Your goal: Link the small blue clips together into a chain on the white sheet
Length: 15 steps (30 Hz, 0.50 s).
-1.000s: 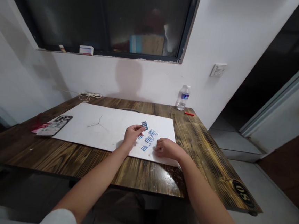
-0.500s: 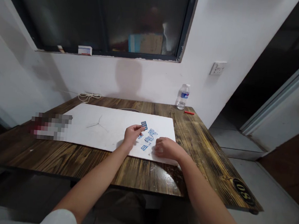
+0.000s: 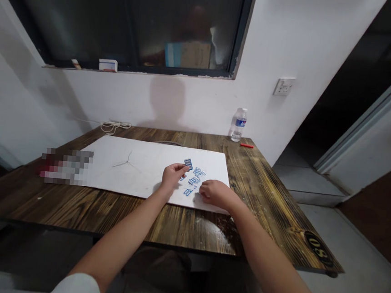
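Between the thumb and fingers of my left hand (image 3: 173,176) is a small dark blue rectangular piece with pale bars (image 3: 188,163), held above a white board (image 3: 147,153). Several loose blue-edged pieces (image 3: 193,181) lie scattered on the board between my hands; they are too small to name. My right hand (image 3: 216,193) rests low at the board's right end, just right of those pieces. Its fingers are curled in, and whatever they hold, if anything, is hidden. Thin dark lines (image 3: 127,162) branch across the board's left half.
The board lies on a dark wooden table (image 3: 188,228). At the back right stand a clear water bottle (image 3: 239,125) and a red pen-like stick (image 3: 246,145). A pale coiled cable (image 3: 115,126) lies at the back left. A blurred patch (image 3: 67,166) covers the left side.
My right hand has shifted slightly left, closer to the loose pieces. My left hand keeps its hold, nearly still. The whole view has moved a little.
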Motion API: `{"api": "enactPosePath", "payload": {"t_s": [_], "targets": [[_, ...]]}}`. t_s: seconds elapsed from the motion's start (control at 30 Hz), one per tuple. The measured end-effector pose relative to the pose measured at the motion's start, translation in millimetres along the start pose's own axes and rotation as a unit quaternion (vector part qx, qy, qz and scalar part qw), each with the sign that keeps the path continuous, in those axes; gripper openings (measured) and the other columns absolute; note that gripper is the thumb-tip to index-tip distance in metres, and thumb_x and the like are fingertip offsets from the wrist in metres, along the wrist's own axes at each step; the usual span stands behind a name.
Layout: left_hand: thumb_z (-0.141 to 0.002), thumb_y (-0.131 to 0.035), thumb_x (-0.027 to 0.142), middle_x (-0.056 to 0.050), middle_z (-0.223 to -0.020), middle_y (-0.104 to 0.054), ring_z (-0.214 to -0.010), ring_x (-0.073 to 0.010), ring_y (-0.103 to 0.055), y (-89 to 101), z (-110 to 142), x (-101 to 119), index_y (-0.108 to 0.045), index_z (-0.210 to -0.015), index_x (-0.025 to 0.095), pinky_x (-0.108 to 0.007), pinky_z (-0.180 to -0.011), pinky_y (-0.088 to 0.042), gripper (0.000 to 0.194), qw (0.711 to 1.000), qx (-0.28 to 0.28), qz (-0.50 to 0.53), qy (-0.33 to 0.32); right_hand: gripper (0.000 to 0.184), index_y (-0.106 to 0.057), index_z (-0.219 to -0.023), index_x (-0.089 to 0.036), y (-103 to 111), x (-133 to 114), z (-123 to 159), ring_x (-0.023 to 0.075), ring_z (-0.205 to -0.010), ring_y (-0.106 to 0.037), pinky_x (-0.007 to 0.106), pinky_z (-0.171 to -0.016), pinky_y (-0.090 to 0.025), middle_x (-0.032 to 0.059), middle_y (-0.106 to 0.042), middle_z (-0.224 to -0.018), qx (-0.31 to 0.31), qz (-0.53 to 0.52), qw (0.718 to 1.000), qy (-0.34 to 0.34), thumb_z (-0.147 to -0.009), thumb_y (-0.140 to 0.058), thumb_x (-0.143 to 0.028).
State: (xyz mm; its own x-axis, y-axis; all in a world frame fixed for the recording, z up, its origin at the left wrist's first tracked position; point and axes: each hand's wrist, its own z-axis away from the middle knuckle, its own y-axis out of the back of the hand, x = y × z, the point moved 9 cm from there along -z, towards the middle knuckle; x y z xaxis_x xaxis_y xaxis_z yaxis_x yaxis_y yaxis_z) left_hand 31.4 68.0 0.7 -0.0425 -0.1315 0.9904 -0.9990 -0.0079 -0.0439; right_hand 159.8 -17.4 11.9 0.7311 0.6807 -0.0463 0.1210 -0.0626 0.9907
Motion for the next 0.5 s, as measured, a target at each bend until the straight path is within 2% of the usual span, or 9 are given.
{"api": "enactPosePath", "payload": {"t_s": [0.3, 0.4, 0.5], "targets": [[-0.058, -0.077, 0.041, -0.004, -0.069, -0.068, -0.051, -0.0095, -0.051, 0.2, 1.6, 0.8, -0.069, -0.076, 0.014, -0.021, -0.048, -0.038, 0.033, 1.000, 0.002, -0.013, -0.005, 0.009, -0.059, -0.083, -0.017, 14.4, -1.6, 4.2, 0.0171, -0.083, -0.055, 0.024, -0.069, -0.035, 0.0066, -0.062, -0.088, 0.042, -0.023, 0.998, -0.028, -0.075, -0.056, -0.014], [-0.057, -0.077, 0.042, -0.004, -0.070, -0.068, -0.052, -0.0095, -0.051, 0.0, 1.6, 1.2, -0.070, -0.077, 0.015, -0.022, -0.049, -0.038, 0.035, 1.000, -0.002, -0.011, -0.007, 0.012, -0.056, -0.085, -0.018, 24.7, 2.2, 7.3, 0.0156, -0.078, -0.054, 0.024, -0.067, -0.035, 0.0052, -0.061, -0.085, 0.088, -0.064, 0.992, -0.058, -0.076, -0.053, -0.012], [-0.057, -0.077, 0.042, -0.002, -0.065, -0.065, -0.051, -0.0094, -0.051, -0.2, 1.0, 0.4, -0.070, -0.077, 0.015, -0.021, -0.049, -0.038, 0.035, 1.000, -0.003, -0.010, -0.004, 0.014, -0.053, -0.086, -0.019, 33.6, 13.2, 11.3, 0.0128, -0.066, -0.051, 0.022, -0.062, -0.034, 0.0016, -0.060, -0.077, 0.153, -0.136, 0.974, -0.101, -0.075, -0.051, -0.010]]}}
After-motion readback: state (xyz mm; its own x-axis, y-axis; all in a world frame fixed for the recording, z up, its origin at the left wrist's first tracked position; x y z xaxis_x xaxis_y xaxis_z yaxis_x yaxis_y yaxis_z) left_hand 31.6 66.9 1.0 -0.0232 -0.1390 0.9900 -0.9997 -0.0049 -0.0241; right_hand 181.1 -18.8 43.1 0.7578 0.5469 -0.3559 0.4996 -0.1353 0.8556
